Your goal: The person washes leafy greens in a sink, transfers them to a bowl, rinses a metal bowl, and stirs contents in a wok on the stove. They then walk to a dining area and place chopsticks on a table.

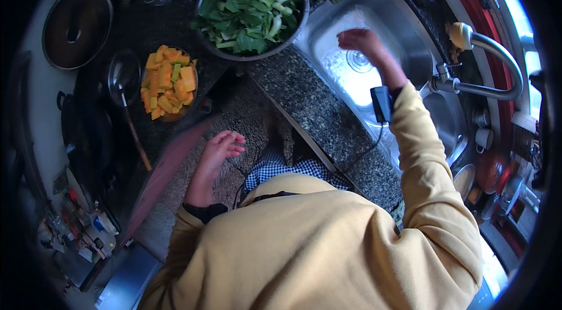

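Note:
My right hand [358, 42] is over the stainless steel sink [408, 24], above its drain strainer [359, 61], with nothing seen in it; its fingers are blurred. A small black box on a cord [380, 104] hangs at that wrist. Lower and to the left, my left hand [224, 145] is held above the floor beside the counter, fingers loosely bent and apart, holding nothing. A large metal bowl of chopped leafy greens [254, 16] stands left of the sink. Cut orange squash pieces [169, 81] fill a dish on the dark counter, nearest my left hand.
A curved faucet [496, 92] rises at the sink's right side. On the left are a ladle with a wooden handle [134, 138], a round pan lid [79, 27] and a dark wok [88, 134]. A white mug [484, 139] is at the right. The granite counter edge [303, 130] runs before me.

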Available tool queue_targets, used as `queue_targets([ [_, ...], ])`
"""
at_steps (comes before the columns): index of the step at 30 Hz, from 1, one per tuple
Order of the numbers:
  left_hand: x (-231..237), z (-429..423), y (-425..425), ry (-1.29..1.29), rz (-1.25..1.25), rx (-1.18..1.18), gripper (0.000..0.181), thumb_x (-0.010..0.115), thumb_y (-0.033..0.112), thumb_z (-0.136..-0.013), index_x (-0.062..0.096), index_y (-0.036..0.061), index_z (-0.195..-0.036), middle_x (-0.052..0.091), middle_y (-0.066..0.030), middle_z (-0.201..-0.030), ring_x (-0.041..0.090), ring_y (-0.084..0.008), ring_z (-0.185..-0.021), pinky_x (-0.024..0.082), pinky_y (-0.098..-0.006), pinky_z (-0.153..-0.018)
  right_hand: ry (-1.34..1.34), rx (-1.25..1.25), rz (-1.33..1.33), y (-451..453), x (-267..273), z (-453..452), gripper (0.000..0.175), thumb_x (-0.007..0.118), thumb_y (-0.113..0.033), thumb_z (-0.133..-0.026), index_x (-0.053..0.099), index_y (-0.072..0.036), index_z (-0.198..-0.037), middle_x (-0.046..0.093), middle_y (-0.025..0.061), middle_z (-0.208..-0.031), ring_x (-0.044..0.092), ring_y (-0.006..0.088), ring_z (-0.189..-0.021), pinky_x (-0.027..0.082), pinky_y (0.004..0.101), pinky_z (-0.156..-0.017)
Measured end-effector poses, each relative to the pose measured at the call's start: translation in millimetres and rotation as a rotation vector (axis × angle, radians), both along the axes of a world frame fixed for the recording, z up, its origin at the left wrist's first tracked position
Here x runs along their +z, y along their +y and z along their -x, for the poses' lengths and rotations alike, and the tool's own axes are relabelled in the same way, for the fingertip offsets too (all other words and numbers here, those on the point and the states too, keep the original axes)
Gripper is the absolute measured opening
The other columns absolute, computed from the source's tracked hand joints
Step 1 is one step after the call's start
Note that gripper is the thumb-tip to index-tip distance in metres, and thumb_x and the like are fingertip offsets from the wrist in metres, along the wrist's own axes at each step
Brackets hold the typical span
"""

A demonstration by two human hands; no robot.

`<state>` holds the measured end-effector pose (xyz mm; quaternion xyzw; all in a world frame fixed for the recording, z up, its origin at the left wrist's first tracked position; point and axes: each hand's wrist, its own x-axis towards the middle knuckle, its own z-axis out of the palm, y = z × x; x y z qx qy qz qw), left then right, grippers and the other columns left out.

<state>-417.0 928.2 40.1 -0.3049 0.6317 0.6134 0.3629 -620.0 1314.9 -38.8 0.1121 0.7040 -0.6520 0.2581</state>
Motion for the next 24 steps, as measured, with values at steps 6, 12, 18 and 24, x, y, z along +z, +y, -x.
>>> queue_targets([
  [6,5,5,-4,0.061,-0.058,-0.003,0.021,0.046,0.022,-0.090,0.057,0.0046,-0.095,0.061,-0.0057,-0.088,0.059,-0.0117,-0.073,0.047,-0.0222,-0.064,0.370,0.250,0.537,-118,137,24,0.031,0.045,-0.020,-0.090,0.054,0.003,-0.109,0.058,0.0132,-0.107,0.057,0.0205,-0.097,0.043,0.0305,-0.090],
  [12,-2,-17,-33,0.077,-0.046,0.086,0.021,0.045,0.021,-0.090,0.056,0.0046,-0.095,0.061,-0.0069,-0.089,0.060,-0.0128,-0.073,0.048,-0.0234,-0.064,0.472,-0.041,0.147,-102,128,31,0.031,0.044,-0.020,-0.090,0.055,0.000,-0.111,0.058,0.0125,-0.109,0.054,0.0201,-0.102,0.041,0.0308,-0.092],
  [18,-20,-33,-55,0.008,0.030,0.130,0.020,0.046,0.020,-0.088,0.056,0.0041,-0.095,0.061,-0.0077,-0.089,0.060,-0.0124,-0.072,0.049,-0.0240,-0.064,-0.029,0.516,-1.333,22,-6,-1,0.028,0.053,-0.020,-0.081,0.061,-0.005,-0.103,0.059,0.0136,-0.106,0.057,0.0276,-0.098,0.043,0.0344,-0.087],
  [24,-35,-21,-33,-0.079,0.091,0.062,0.021,0.046,0.020,-0.088,0.057,0.0038,-0.095,0.061,-0.0069,-0.088,0.059,-0.0121,-0.070,0.047,-0.0225,-0.063,0.083,0.355,-0.917,107,-134,-23,0.035,0.066,-0.014,-0.070,0.061,-0.004,-0.103,0.063,0.0164,-0.095,0.061,0.0258,-0.087,0.048,0.0316,-0.075],
])
